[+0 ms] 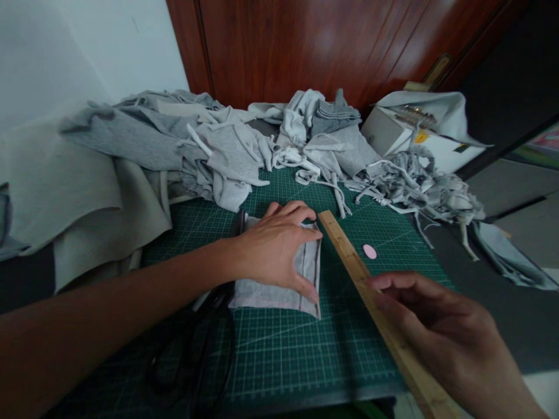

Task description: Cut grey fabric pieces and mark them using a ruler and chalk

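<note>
A small grey fabric piece (266, 295) with seamed edges lies on the green cutting mat (279, 372). Over it, my left hand (279, 247) rests with fingers spread, thumb and fingertips at the right edge of the cloth. To the right, my right hand (445, 331) pinches a wooden ruler (345, 247) between thumb and fingers. The ruler slants from the mat's middle down to the bottom right, apart from the fabric. Black-handled scissors (209, 326) lie under my left forearm, against the left side of the cloth.
A pink oval chalk (369, 251) lies right of the ruler. Grey cloth (227, 145) and folded fabric (334, 116) are heaped along the back. Tangled strips (419, 180) sit before a white box (384, 129) at the right. Large fabric sheets (56, 180) hang at the left.
</note>
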Demonstrator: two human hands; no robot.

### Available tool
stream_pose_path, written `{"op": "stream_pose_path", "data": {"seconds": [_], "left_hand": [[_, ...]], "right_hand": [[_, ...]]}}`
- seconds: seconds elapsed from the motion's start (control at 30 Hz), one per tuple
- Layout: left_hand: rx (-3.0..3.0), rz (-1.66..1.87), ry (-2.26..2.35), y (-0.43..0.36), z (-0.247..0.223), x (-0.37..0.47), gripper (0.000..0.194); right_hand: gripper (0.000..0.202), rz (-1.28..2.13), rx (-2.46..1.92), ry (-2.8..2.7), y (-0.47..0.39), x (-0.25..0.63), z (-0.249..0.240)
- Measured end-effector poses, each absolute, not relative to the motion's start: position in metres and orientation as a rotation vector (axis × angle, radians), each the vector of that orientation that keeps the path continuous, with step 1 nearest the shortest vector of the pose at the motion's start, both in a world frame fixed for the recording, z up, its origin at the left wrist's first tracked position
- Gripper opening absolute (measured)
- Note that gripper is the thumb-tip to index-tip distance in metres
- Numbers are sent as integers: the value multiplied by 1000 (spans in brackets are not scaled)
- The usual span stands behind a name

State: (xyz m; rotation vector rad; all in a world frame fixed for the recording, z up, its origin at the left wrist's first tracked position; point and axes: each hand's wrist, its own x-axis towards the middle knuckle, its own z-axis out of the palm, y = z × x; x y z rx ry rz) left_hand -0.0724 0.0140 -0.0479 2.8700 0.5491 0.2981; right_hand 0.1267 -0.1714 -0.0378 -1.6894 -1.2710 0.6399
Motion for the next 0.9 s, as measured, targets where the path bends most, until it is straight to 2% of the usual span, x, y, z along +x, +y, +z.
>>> {"op": "stream_pose_path", "data": {"seconds": [0.17,0.43,0.53,0.73,0.9], "left_hand": [[2843,217,708,11,-48,-71,119],[2808,165,773,10,-50,-70,132],[2804,180,815,6,-50,-71,131],[2792,168,813,2,-49,-74,121],[2769,84,782,9,-48,-70,136]], "right_hand": [[12,531,-1697,-1347,-165,113,-43],[14,537,-1515,-1356,-114,117,-48],[18,559,-1414,-1279,-83,122,-51],[40,724,-1295,-1123,-13,135,-29],[60,941,-1226,-1152,-3,137,-19]]}}
